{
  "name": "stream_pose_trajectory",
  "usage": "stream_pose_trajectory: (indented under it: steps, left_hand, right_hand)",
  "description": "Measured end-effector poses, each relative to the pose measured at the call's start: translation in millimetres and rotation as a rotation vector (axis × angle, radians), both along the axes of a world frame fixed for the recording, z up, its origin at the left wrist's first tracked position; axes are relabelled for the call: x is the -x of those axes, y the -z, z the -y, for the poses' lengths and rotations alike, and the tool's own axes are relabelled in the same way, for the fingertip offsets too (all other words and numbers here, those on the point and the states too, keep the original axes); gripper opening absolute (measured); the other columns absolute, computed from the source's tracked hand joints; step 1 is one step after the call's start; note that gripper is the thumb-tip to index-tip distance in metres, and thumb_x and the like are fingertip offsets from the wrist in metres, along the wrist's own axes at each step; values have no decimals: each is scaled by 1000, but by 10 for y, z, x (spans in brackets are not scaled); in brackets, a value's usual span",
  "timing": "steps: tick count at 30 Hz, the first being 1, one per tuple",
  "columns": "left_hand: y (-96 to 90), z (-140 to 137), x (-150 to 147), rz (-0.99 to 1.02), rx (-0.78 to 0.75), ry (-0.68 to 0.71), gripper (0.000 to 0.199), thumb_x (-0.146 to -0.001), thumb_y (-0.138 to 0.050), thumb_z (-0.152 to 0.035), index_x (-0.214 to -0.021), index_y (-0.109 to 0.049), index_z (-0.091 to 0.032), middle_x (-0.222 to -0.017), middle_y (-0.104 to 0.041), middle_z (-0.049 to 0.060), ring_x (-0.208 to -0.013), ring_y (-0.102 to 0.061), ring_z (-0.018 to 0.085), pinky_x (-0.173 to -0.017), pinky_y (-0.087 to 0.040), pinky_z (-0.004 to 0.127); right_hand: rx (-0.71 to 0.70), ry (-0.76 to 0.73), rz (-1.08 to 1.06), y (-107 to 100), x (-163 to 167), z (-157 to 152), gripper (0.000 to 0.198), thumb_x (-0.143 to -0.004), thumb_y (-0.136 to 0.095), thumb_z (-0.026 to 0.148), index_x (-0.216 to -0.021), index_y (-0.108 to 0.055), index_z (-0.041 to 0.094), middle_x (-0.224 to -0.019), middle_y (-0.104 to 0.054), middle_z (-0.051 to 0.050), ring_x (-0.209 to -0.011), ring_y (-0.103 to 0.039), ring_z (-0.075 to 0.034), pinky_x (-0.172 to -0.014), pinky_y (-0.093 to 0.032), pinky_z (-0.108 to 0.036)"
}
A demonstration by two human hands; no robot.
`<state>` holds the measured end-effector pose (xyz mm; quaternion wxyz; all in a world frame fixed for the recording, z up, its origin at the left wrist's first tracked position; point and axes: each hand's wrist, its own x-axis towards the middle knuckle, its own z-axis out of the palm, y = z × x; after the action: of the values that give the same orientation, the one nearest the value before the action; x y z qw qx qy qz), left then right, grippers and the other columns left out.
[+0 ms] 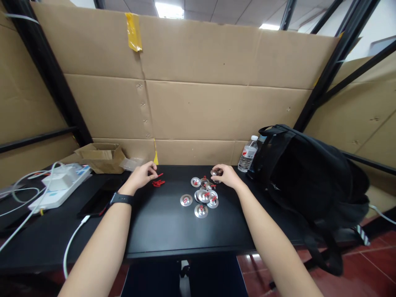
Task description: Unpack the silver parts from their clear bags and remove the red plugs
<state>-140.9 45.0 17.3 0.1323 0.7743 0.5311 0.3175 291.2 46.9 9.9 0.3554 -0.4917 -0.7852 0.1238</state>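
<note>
My left hand [144, 176] is closed in a pinch on a short red cord [160, 175], whose end sticks out past the fingertips. Just below it on the black table [161, 231] lies a small heap of red cords [158, 183]. On the other side, the fingers of my right hand [228, 176] grip the edge of a silvery finger cymbal [214, 173], partly hidden by the hand. Several more domed cymbals [201, 211] with red cord at their centres lie between my hands, some overlapping in a pile [204, 196].
A black backpack [309, 177] and a water bottle [248, 153] stand at the right. To the left are an open cardboard box [107, 159], a white power strip [62, 187] with cables and a dark flat device [99, 198]. Cardboard panels [198, 107] wall the back.
</note>
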Motion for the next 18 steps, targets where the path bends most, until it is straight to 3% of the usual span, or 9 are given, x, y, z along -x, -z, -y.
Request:
stream_pose_trajectory:
  steps: [4,10,18]
  left_hand:
    - [55,-17,78,-55,112,12,29,-72,-69,-41,-90,-55,-23,-83,-78,0,-79,-72,22,-75,-47,29]
    - [73,-37,30,-91,178,56,26,-69,-70,-41,-85,-62,-23,-79,-77,1,-76,-71,22,-73,-48,29]
    - [3,12,-55,-108,-9,39,27,-82,-58,-47,-84,-70,-23,-84,-76,3,-78,-69,22,-73,-50,28]
  right_hand:
    - [113,22,85,86,-167,-75,39,-63,-88,33,-97,-76,19,-93,-76,-4,-78,-67,-18,-73,-50,-27]
    - [197,-11,117,166,-161,-113,40,-62,-88,34,-97,-76,19,-89,-76,-3,-75,-65,-16,-69,-48,-25]
    - [157,-32,154,144,-136,-71,27,-71,-81,28,-96,-77,19,-89,-75,-4,-77,-65,-16,-72,-48,-25]
